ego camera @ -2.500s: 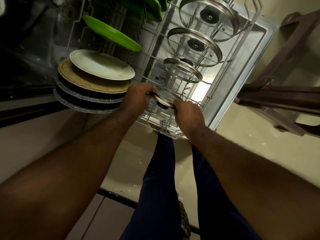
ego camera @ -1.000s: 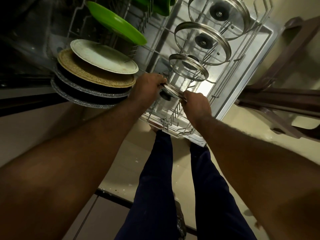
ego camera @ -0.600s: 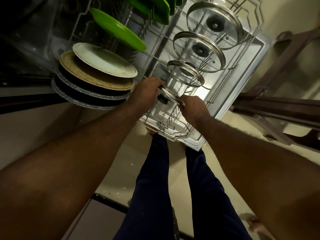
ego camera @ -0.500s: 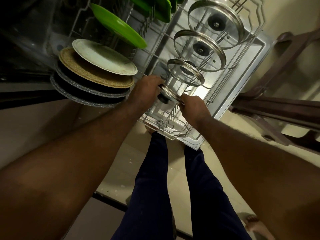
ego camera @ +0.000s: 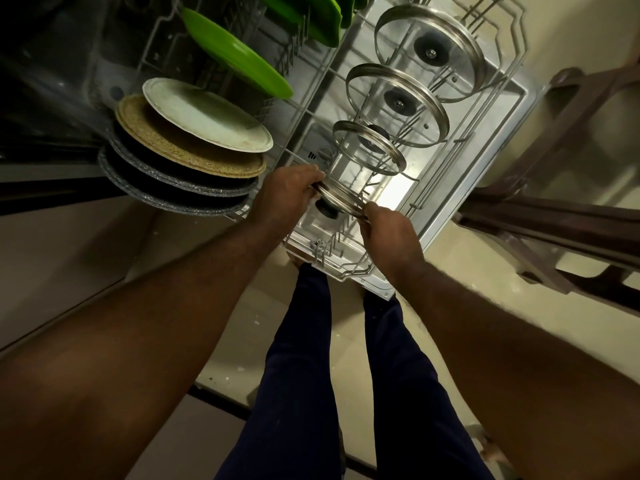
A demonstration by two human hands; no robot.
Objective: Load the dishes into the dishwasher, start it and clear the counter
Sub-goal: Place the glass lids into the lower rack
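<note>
Steel-rimmed glass in both hands here: the small pot lid (ego camera: 341,199) is tilted on edge at the near end of the lower rack (ego camera: 512,57), with its black knob (ego camera: 325,212) facing back toward the person. The left hand (ego camera: 287,194) has its fingers curled over the lid's left rim. The right hand (ego camera: 388,226) grips the right rim from the other side, so that's a firm two-handed hold. The lid is down among the rack's wire tines, but the hands cover the spot and I cannot tell whether it is seated between them.

Behind it, three more glass lids stand on edge along the right side of the rack. There's a smaller lid (ego camera: 369,147) just beyond the held one, a medium lid (ego camera: 398,105) next, and the largest lid (ego camera: 429,53) at the far end, each apart from its neighbour.

Over on the left side of the rack there's a row of leaning dishes. The dark speckled dishes (ego camera: 180,199) are nearest, then a tan plate (ego camera: 166,147), then a white plate (ego camera: 207,116). Bright green plates (ego camera: 235,53) sit further in toward the dark tub.

The rack is rolled out over the open dishwasher door (ego camera: 467,161), whose pale inner panel shows through the wires. Down below, the person's legs in dark blue trousers (ego camera: 294,358) stand on a beige tiled floor (ego camera: 450,271). A brown chair (ego camera: 554,209) sits off to the right of the door.
</note>
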